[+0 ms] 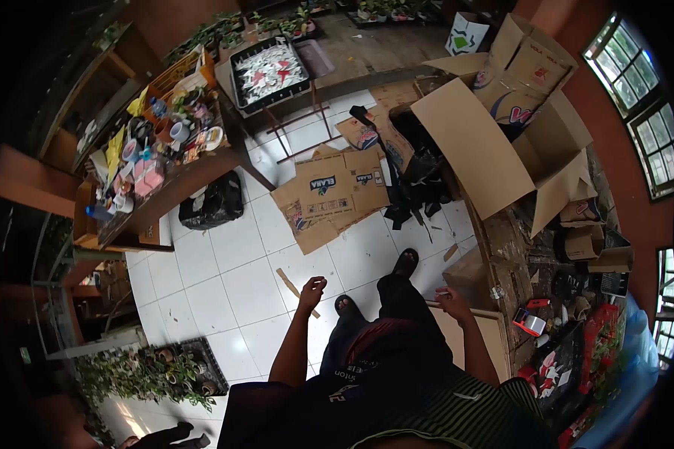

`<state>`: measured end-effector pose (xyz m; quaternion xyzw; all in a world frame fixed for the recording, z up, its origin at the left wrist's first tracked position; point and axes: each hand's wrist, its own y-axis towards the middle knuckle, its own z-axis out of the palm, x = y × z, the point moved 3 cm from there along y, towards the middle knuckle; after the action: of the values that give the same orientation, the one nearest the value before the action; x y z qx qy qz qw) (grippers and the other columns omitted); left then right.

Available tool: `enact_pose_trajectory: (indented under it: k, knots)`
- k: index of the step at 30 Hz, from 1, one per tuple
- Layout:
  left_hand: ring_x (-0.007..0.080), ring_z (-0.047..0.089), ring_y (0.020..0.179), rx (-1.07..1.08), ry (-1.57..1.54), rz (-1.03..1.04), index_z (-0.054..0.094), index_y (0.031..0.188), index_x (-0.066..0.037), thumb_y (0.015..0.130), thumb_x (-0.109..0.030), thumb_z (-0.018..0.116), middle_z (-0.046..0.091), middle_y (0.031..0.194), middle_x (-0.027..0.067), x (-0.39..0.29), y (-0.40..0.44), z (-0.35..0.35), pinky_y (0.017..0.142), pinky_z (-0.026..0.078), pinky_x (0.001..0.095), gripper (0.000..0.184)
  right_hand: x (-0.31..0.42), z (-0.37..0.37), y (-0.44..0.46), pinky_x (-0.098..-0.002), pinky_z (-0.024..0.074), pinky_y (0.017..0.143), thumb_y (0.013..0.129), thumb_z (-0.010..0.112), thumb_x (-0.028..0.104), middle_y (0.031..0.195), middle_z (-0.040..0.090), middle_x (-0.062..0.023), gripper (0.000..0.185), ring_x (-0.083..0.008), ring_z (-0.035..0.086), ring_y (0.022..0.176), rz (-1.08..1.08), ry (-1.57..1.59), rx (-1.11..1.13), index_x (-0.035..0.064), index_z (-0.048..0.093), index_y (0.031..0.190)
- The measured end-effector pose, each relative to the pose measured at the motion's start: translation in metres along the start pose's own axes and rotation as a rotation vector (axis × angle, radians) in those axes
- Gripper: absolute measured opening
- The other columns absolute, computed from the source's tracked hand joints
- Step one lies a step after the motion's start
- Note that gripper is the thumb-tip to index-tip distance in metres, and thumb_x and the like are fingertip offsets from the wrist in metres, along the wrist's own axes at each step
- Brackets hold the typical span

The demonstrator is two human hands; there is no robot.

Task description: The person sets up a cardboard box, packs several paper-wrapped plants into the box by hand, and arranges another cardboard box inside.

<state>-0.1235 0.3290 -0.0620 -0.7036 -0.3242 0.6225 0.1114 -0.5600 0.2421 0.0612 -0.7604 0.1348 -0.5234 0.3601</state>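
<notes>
My left hand [312, 293] hangs over the white tiled floor, its fingers loosely curled with nothing showing in them. Behind it a narrow cardboard strip [288, 283] lies on the tiles, partly covered by my wrist. My right hand [453, 303] is low on the right, fingers bent but apart, with no held object visible. It is nearest to a cardboard box [468, 273] beside the wooden bench and a flat light-brown panel [490, 329] below; contact cannot be made out. Ahead on the floor lies a flattened cardboard sheet [344, 179] with printed labels.
A large open carton [475, 146] stands on the right bench [494, 247]. Black plastic [419, 179] lies beside the flattened cardboard. A black tray [236, 75] of white and red pieces stands at the back. A cluttered table [172, 176], black bag [211, 200] and potted plants [165, 370] are left.
</notes>
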Motion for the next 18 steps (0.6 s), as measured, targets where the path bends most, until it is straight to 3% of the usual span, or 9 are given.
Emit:
enact_pose_trajectory:
  k: [4,6,7,9,13,15,17,18]
  knots:
    - [0.0184,0.063,0.095,0.139,0.073,0.113,0.062,0.115,-0.008,0.089,-0.032,0.063,0.068,0.098,0.0103,-0.091,0.024,0.064,0.086,0.047,0.0303,0.035,0.043,-0.030,0.015,-0.0275,0.0483,0.071,0.088,0.065,0.020,0.089,0.064,-0.0062,0.035,-0.0122,0.059,0.077,-0.006,0.229,-0.009,0.0020,0.057,0.116]
    - [0.0185,0.063,0.097,0.159,0.092,0.144,0.061,0.116,-0.005,0.090,-0.032,0.064,0.067,0.104,0.0099,-0.136,0.035,0.093,0.087,0.048,0.0315,0.038,0.068,-0.048,0.030,-0.0269,0.0478,0.076,0.089,0.065,0.019,0.090,0.063,-0.0054,0.037,-0.0120,0.059,0.082,-0.218,0.147,0.031,0.0023,0.055,0.120]
    - [0.0186,0.063,0.097,0.161,0.087,0.162,0.060,0.115,-0.004,0.089,-0.032,0.064,0.066,0.106,0.0096,-0.163,0.045,0.108,0.087,0.048,0.0319,0.038,0.081,-0.059,0.037,-0.0269,0.0478,0.076,0.089,0.065,0.019,0.090,0.063,-0.0054,0.037,-0.0120,0.059,0.082,-0.221,0.164,0.017,0.0023,0.055,0.120]
    - [0.0191,0.063,0.097,0.162,0.093,0.336,0.059,0.114,-0.003,0.088,-0.029,0.066,0.065,0.107,0.0086,-0.209,0.078,0.137,0.087,0.048,0.0330,0.038,0.118,-0.082,0.044,-0.0264,0.0475,0.079,0.089,0.065,0.018,0.091,0.063,-0.0047,0.038,-0.0124,0.059,0.086,-0.445,0.169,0.021,0.0024,0.054,0.121]
    - [0.0189,0.056,0.110,0.137,0.071,0.536,0.054,0.121,-0.004,0.085,-0.029,0.070,0.059,0.116,0.0080,-0.358,0.119,0.201,0.087,0.046,0.0320,0.046,0.193,-0.140,0.028,-0.0262,0.0482,0.077,0.088,0.067,0.016,0.087,0.062,-0.0040,0.039,-0.0119,0.060,0.084,-0.460,0.333,0.054,0.0024,0.054,0.122]
    - [0.0199,0.051,0.115,0.057,0.199,0.666,0.052,0.123,-0.005,0.083,-0.028,0.072,0.054,0.122,0.0087,-0.433,0.126,0.233,0.087,0.045,0.0334,0.050,0.213,-0.165,0.023,-0.0248,0.0488,0.074,0.086,0.069,0.014,0.084,0.062,-0.0036,0.041,-0.0107,0.060,0.080,-0.473,0.434,0.200,0.0022,0.053,0.122]
    - [0.0230,0.049,0.117,0.100,0.066,0.670,0.053,0.124,-0.006,0.082,-0.028,0.073,0.053,0.123,0.0099,-0.480,0.152,0.260,0.092,0.042,0.0373,0.052,0.235,-0.191,0.010,-0.0239,0.0486,0.071,0.086,0.068,0.013,0.082,0.062,-0.0034,0.042,-0.0100,0.059,0.078,-0.451,0.448,0.229,0.0023,0.053,0.123]
    - [0.0240,0.049,0.114,-0.003,0.146,0.829,0.053,0.124,-0.006,0.082,-0.028,0.073,0.054,0.122,0.0098,-0.504,0.164,0.270,0.093,0.041,0.0374,0.051,0.245,-0.204,0.007,-0.0229,0.0485,0.069,0.086,0.068,0.013,0.081,0.062,-0.0032,0.043,-0.0093,0.059,0.076,-0.446,0.443,0.258,0.0023,0.052,0.124]
